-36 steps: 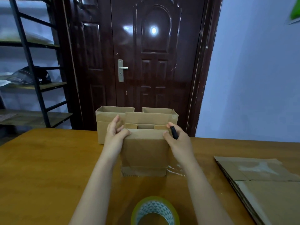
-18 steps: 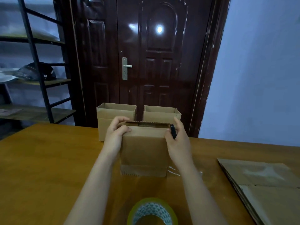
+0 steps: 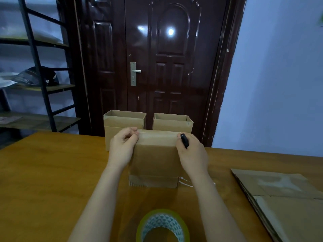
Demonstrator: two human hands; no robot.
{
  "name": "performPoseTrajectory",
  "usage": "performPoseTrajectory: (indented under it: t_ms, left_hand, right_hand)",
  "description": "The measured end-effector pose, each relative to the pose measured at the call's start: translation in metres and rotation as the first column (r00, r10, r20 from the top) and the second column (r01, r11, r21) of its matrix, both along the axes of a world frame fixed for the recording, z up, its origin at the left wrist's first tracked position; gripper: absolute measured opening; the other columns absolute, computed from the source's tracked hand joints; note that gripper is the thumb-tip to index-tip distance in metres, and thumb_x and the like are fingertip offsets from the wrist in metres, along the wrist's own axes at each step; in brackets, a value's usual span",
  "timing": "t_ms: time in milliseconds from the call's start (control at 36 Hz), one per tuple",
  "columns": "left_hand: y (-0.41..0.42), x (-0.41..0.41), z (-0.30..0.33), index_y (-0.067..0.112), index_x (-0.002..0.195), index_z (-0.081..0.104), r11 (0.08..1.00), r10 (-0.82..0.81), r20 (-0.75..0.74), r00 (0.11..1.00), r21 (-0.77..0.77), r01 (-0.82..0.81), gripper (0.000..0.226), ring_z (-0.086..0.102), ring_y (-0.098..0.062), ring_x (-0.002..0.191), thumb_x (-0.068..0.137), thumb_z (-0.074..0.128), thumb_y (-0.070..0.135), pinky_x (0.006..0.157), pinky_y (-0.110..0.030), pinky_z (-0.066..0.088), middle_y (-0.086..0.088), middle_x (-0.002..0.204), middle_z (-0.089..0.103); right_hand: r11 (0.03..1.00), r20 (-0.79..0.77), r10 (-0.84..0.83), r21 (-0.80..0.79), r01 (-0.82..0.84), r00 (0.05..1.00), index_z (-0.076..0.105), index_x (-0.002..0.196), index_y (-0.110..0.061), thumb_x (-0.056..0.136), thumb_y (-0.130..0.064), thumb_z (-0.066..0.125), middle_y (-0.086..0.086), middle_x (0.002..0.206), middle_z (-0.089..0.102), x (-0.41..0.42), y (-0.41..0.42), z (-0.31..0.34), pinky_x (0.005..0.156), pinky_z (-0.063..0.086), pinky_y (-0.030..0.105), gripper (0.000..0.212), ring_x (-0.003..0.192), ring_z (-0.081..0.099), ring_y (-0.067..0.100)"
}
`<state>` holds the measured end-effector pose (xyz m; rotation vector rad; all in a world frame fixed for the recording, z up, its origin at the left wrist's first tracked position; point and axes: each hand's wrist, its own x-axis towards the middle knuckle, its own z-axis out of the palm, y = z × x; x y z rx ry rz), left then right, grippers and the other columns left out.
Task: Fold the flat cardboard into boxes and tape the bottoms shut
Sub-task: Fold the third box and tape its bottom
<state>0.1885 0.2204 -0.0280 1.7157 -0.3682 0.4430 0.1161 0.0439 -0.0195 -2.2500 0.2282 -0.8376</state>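
Box in middle [image 3: 155,158]: plain brown cardboard, paler shiny strip along top edge, maybe tape. Two open boxes behind, left one [image 3: 122,123] and right one [image 3: 173,122], same tan brown. Flat cardboard stack [image 3: 283,198]: duller brown with pale whitish smears. Tape roll [image 3: 162,226]: yellow-green rim, core white with teal triangle pattern. Bench [image 3: 43,180]: warm orange-brown wood. Small thing in right hand [image 3: 192,152]: black. Door [image 3: 166,67]: glossy dark reddish brown, silver handle. Wall [image 3: 279,75]: bluish lavender. Shelf rack [image 3: 40,67]: black frame.

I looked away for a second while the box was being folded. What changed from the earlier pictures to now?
The top flaps of the box went from standing open to folded down flat. The left hand and the right hand, holding a small black tool, now press its top corners. The two open boxes behind and the tape roll stayed put.
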Motion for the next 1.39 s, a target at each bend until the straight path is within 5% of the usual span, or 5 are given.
performPoseTrajectory:
  t_ms: [361,778,944,1139,1389]
  left_hand:
    - [0.003,-0.008,0.005,0.012,0.119,0.066,0.958,0.125,0.027,0.992,0.258,-0.128,0.035,0.047,-0.02,0.129,0.098,0.047,0.033,0.107,-0.04,0.037,0.001,0.132,0.059]
    - [-0.005,-0.036,0.049,0.007,0.118,0.056,0.362,0.185,0.08,0.98,0.921,-0.144,0.048,0.044,-0.035,0.124,0.099,0.025,0.039,0.108,-0.051,0.028,-0.02,0.127,0.055]
    - [-0.006,-0.051,0.054,0.01,0.152,0.002,0.53,0.201,0.074,0.977,0.831,-0.172,0.071,0.0,-0.027,0.147,0.099,0.033,0.045,0.118,-0.048,0.004,-0.011,0.16,0.004]
    - [-0.007,-0.108,0.035,0.007,0.122,0.053,0.671,-0.136,0.482,0.866,0.687,-0.277,0.038,0.051,-0.031,0.112,0.095,0.047,0.032,0.091,-0.039,0.039,-0.013,0.115,0.06]
    - [-0.024,-0.178,-0.02,0.021,0.144,0.025,0.281,-0.418,-0.003,0.908,0.95,0.133,0.078,0.053,-0.02,0.106,0.085,0.038,0.07,0.08,-0.033,0.047,-0.003,0.122,0.054]
  right_hand:
    - [0.998,-0.083,0.0,0.056,0.005,0.997,0.048,0.071,-0.025,0.099,-0.041,0.039,-0.007,0.054,0.044,-0.003,0.0,-0.002,0.047,0.028,0.025,0.034,0.049,0.043,0.013]
    - [0.96,-0.429,-0.113,-0.281,-0.014,0.896,0.057,0.122,-0.017,0.099,-0.052,0.031,0.002,0.089,0.061,-0.029,0.007,0.046,0.06,0.04,0.032,0.05,0.081,0.057,0.024]
    - [0.928,-0.277,-0.152,-0.371,0.04,0.949,0.017,0.15,-0.039,0.099,-0.053,0.029,0.007,0.103,0.066,-0.042,0.01,0.046,0.06,0.046,0.032,0.054,0.083,0.062,0.025]
    - [0.895,-0.095,-0.115,-0.443,0.061,0.989,0.045,0.133,-0.024,0.098,-0.035,0.042,0.006,0.105,0.064,-0.072,0.002,0.022,0.067,0.049,0.037,0.037,0.09,0.063,0.03]
    - [0.931,-0.325,-0.047,-0.356,-0.076,0.944,0.056,0.086,-0.018,0.096,-0.028,0.046,0.002,0.08,0.059,-0.106,-0.005,-0.013,0.062,0.045,0.032,0.017,0.077,0.061,0.025]
